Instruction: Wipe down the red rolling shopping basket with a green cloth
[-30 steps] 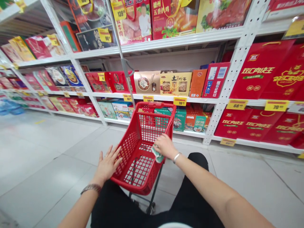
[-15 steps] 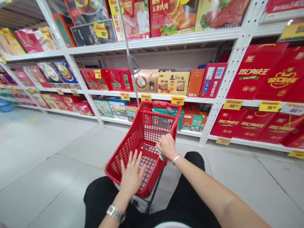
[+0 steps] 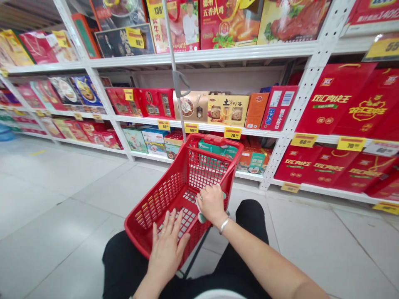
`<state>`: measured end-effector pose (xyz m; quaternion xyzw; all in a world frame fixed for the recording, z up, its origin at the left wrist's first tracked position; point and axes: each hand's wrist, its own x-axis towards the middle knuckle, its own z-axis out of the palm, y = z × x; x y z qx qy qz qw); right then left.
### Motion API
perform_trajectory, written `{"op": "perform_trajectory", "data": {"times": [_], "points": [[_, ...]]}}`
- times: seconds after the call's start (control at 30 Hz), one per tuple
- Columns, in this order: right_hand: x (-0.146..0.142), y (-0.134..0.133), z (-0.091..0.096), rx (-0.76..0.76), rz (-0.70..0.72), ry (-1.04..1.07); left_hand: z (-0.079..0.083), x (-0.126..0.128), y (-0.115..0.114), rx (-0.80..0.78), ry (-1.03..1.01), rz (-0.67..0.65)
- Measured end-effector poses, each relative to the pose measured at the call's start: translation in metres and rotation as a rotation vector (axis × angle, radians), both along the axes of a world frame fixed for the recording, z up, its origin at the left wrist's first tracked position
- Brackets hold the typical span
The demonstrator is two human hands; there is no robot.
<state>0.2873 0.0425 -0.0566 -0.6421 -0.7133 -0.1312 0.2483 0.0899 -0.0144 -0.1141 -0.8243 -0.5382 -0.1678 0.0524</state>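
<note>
A red plastic shopping cart basket (image 3: 215,176) stands in front of me, with nothing lying inside it that I can make out. My right hand (image 3: 212,203) is closed at its right rim, around a soft, white-and-green cloth (image 3: 202,216) that mostly hides in the fist. Fingers spread, my left hand (image 3: 168,241) is held flat over the near end of the basket. Whether it touches the rim, I cannot tell. A thin grey pole (image 3: 173,45) with a hook rises from the cart's far end.
White metal shelving (image 3: 218,54) full of boxed foods runs across the front. Red gift boxes (image 3: 338,97) fill the right bays, with yellow price tags (image 3: 232,133) along the edges. My knees (image 3: 251,220) flank the cart on the tiled floor (image 3: 84,216).
The basket's near end has swung toward me and to the left. My right hand has slid nearer along the right rim with the cloth; my left hand is slightly lower and still spread.
</note>
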Motion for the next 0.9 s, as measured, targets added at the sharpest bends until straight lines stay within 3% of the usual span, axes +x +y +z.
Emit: {"op": "perform_trajectory", "data": {"times": [0.1, 0.27, 0.4, 0.5, 0.67, 0.8, 0.9], "points": [[-0.022, -0.010, -0.001, -0.050, 0.129, -0.025, 0.007, -0.027, 0.016, -0.077, -0.018, 0.016], [-0.062, -0.019, -0.004, -0.052, 0.345, -0.048, 0.014, -0.075, 0.046, -0.138, -0.040, 0.178], [-0.063, -0.006, 0.003, -0.073, 0.432, -0.098, 0.015, -0.108, 0.062, -0.137, 0.050, 0.230], [-0.039, 0.010, 0.015, -0.111, 0.380, -0.135, 0.018, -0.123, 0.072, -0.213, 0.147, 0.282], [0.028, 0.033, 0.043, -0.089, 0.193, -0.192, 0.027, -0.130, 0.095, -0.296, 0.252, 0.266], [0.076, 0.049, 0.065, -0.047, 0.046, -0.207, 0.029, -0.129, 0.115, -0.271, 0.268, 0.203], [0.096, 0.059, 0.076, -0.053, -0.056, -0.200, 0.026, -0.130, 0.130, -0.192, 0.225, 0.212]]}}
